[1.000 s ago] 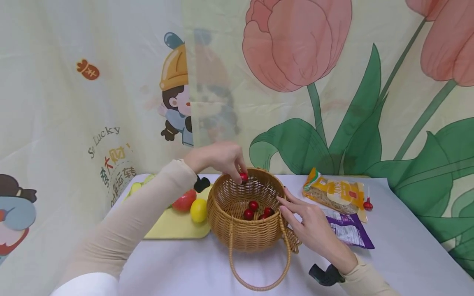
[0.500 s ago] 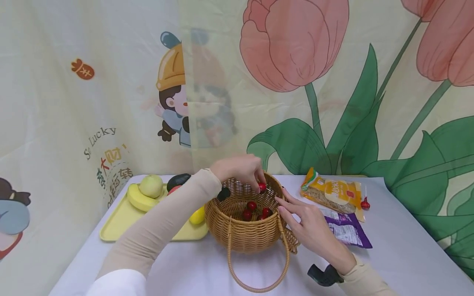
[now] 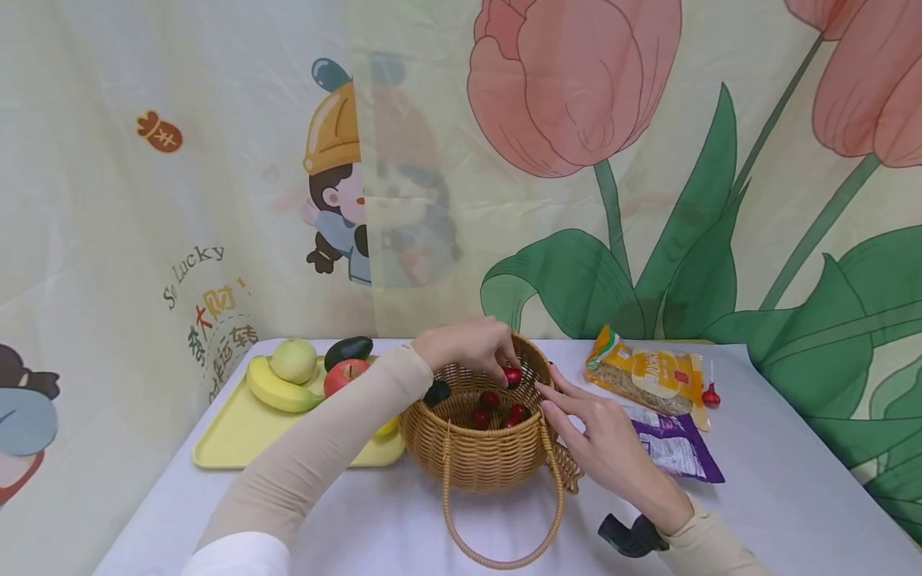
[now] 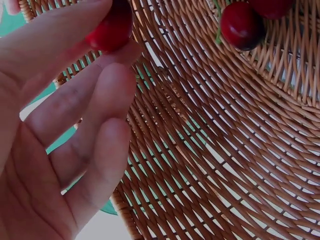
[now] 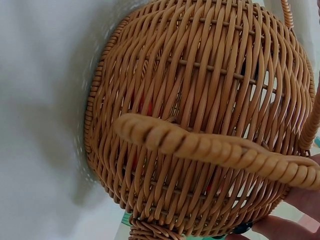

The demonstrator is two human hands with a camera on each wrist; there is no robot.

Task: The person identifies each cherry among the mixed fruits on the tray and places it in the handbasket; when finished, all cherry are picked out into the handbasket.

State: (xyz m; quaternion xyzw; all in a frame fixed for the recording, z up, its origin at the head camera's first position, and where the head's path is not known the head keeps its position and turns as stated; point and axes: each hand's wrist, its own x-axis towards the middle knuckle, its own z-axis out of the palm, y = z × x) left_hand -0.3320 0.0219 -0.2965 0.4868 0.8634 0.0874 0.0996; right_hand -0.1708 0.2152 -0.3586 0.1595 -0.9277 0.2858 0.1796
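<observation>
My left hand [image 3: 471,346] reaches over the back of the round wicker basket [image 3: 475,464] and pinches a red cherry [image 3: 512,378] just inside the opening. Close up in the left wrist view, thumb and fingers hold the dark red cherry [image 4: 114,29] beside the woven wall. Several other cherries [image 3: 480,418] lie at the bottom of the basket, and a green stem shows by one of them [image 4: 242,26]. Fingers fairly straight, my right hand [image 3: 612,440] rests on the basket's right rim.
A yellow tray [image 3: 223,448] on the left bears a banana [image 3: 281,390], a pale round fruit [image 3: 294,362], an apple [image 3: 346,376] and an avocado [image 3: 349,350]. Orange [image 3: 648,372] and purple [image 3: 680,448] packets lie right. The basket's handle [image 3: 504,564] hangs toward the front.
My left hand has carried the cherry rightward and lower into the basket, uncovering more of the tray's fruit. My right hand has stayed on the rim.
</observation>
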